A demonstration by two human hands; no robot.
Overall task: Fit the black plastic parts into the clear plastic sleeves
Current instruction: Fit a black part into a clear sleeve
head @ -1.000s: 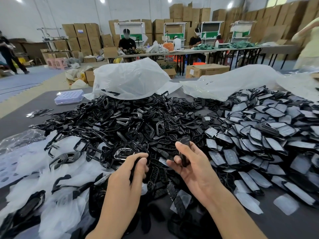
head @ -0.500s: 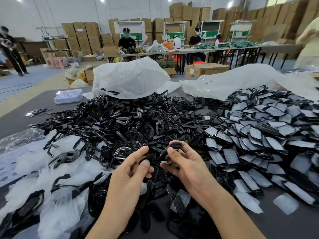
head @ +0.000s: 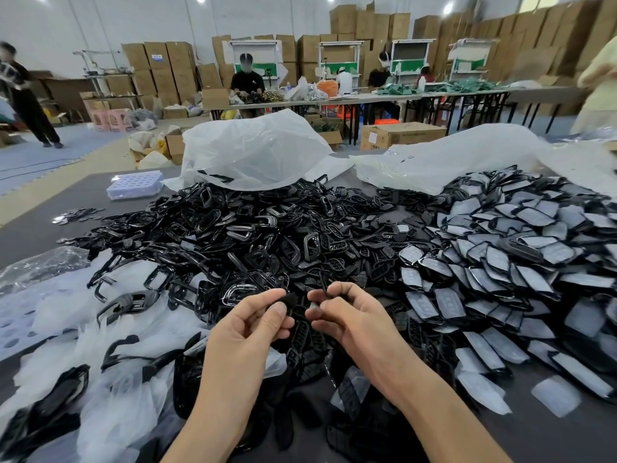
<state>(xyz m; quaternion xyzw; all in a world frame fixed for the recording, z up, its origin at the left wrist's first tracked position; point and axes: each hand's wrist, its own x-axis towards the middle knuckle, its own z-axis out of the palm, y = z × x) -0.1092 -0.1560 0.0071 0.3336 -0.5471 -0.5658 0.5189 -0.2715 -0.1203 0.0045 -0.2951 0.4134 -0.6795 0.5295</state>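
Warehouse table heaped with loose black plastic parts, cartons stacked behind.
Pinching a small black part in the left hand, grip narrow; pinching a thin dark piece in the right hand, grip equally narrow, both held close together just above the heap's near edge. Sleeved parts piled at right, clear plastic sleeves at left.

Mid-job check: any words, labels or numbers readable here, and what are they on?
Nothing is legible.
Blue label on stacked brown cardboard box: too small, blurred.
Dark print on brown cardboard carton on the floor: blurred.
White mark on seated worker's black shirt: too small.
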